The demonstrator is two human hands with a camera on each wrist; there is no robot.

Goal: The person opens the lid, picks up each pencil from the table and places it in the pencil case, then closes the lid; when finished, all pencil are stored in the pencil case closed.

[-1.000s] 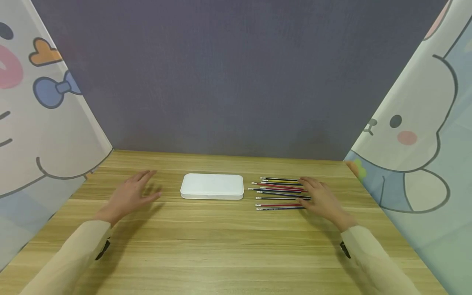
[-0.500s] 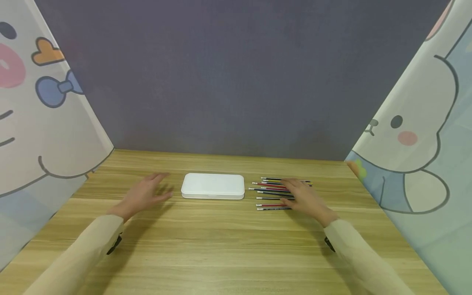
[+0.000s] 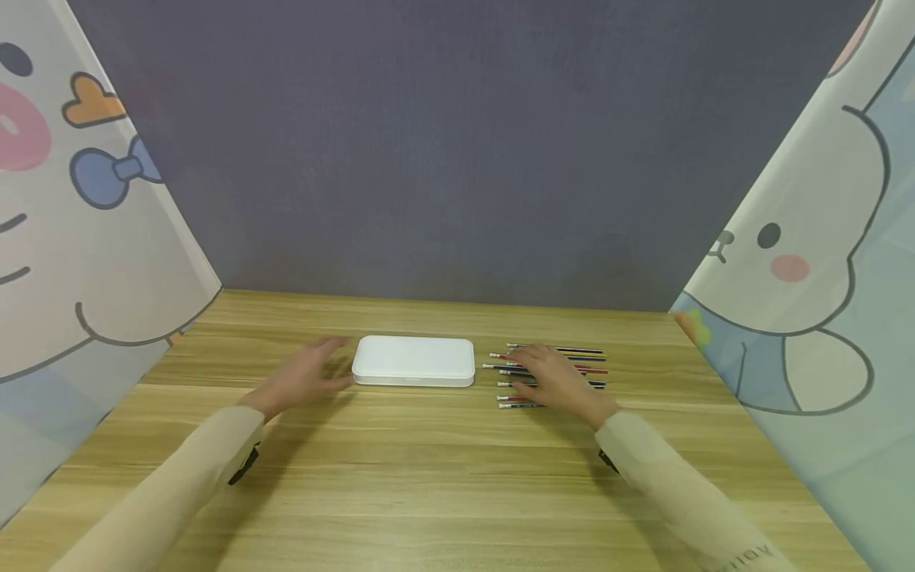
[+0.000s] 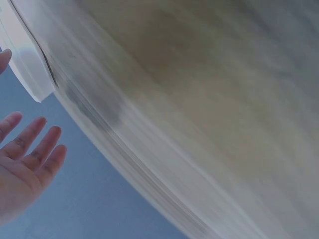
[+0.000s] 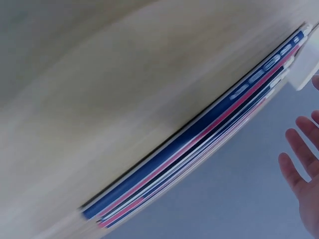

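A closed white pencil case [image 3: 413,360] lies flat on the wooden table. My left hand [image 3: 303,377] is at its left end, thumb and fingertips right by the edge and fingers extended. In the left wrist view the fingers [image 4: 31,142] are spread, with the white case [image 4: 25,55] above them. To the right of the case several pencils [image 3: 589,370] with white eraser ends lie side by side, coloured dark blue, red, black and yellow. Over them hovers my right hand [image 3: 561,385], hiding their middles. The right wrist view shows its fingers [image 5: 301,149] apart, holding nothing, beside the pencils [image 5: 199,132].
The light wooden table [image 3: 429,492] stretches in front of the case and pencils. A dark grey panel [image 3: 443,151] stands along the back edge. Cloths with cartoon prints hang at the left [image 3: 121,262] and right [image 3: 793,318].
My left hand has moved right, up to the left end of the pencil case. My right hand has moved left over the pencils, toward their eraser ends. The case and pencils lie as before.
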